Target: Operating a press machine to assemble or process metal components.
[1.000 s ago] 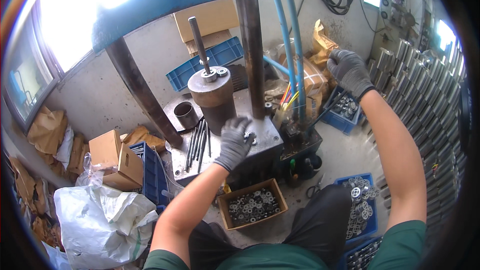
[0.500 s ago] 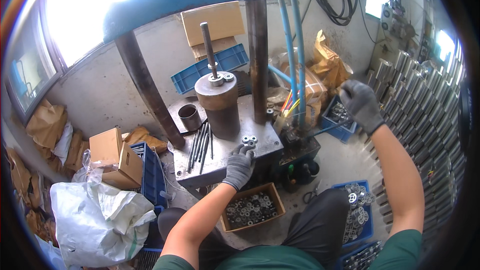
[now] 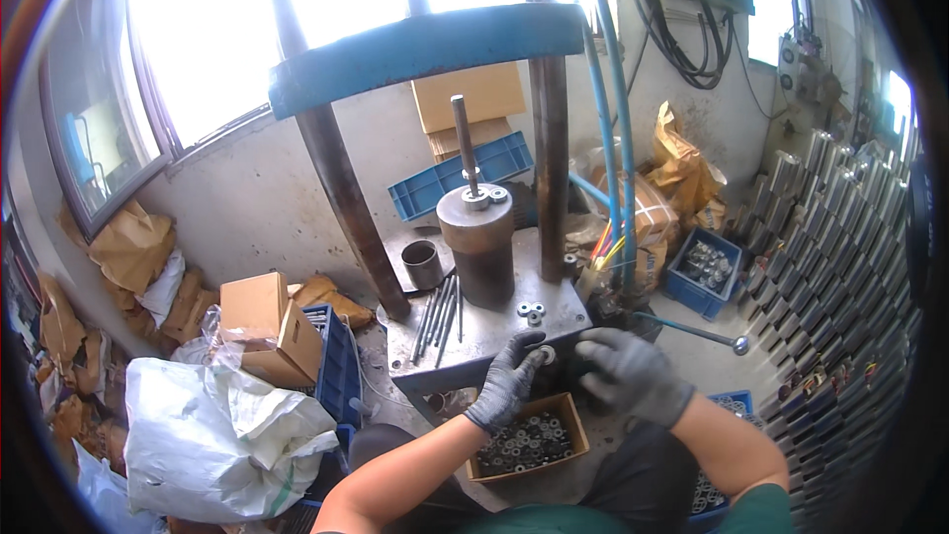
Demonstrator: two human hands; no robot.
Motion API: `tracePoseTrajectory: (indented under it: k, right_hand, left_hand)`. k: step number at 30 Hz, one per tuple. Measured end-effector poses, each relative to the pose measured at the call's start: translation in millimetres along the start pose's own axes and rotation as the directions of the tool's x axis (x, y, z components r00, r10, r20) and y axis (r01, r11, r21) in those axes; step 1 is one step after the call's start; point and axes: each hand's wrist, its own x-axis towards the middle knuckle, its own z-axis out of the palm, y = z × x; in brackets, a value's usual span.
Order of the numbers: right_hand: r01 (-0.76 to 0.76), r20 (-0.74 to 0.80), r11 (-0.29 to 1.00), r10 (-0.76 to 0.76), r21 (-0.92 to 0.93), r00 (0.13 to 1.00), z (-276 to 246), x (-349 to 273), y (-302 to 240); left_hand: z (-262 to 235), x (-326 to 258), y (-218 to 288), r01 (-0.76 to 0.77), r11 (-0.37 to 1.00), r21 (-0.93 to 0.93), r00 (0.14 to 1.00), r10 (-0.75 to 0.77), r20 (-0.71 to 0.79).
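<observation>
In front of the press table point(image 3: 494, 331), my left hand point(image 3: 509, 386), in a grey glove, pinches a small metal ring point(image 3: 547, 355) at its fingertips. Close on its right is my gloved right hand point(image 3: 633, 373), smeared by motion, so its grip is unclear. Just beyond the hands, several small ring-shaped bearings point(image 3: 531, 313) lie clustered on the table. Behind them stands a thick steel cylinder point(image 3: 479, 247), with an upright rod point(image 3: 463, 138) and ring parts point(image 3: 478, 200) on top. Below my hands sits a cardboard box point(image 3: 581, 435) full of small dark rings.
Thin steel rods point(image 3: 435, 321) and a short pipe piece point(image 3: 422, 264) lie left of the cylinder. A ball-ended lever point(image 3: 692, 330) juts out right, near a blue parts bin point(image 3: 704, 282). Stacked metal tubes point(image 3: 830, 267) line the right; a white sack point(image 3: 208, 435) stands left.
My right hand has come down and left from the lever's side to beside my left hand. My left hand has drawn back from the table bearings with a ring. The lever now slopes downward.
</observation>
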Motion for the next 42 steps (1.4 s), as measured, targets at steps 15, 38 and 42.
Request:
tracePoseTrajectory:
  k: [15,38,42]
  right_hand:
    - [-0.030,-0.149,0.765,0.163,0.643,0.975,123.6,39.5,33.2]
    - [0.042,-0.436,0.886,0.186,0.462,0.880,105.2,167.6,76.9]
    - [0.075,-0.512,0.970,0.054,0.229,0.857,96.6,250.7,98.5]
  left_hand:
    - [-56.2,103.4,99.6,-0.219,0.972,-0.080,0.971,0.209,-0.116]
    - [-52.5,270.1,176.6,-0.016,0.707,0.707,0.819,0.414,-0.396]
    - [-64.0,271.3,172.5,-0.092,0.669,0.738,0.766,0.521,-0.377]
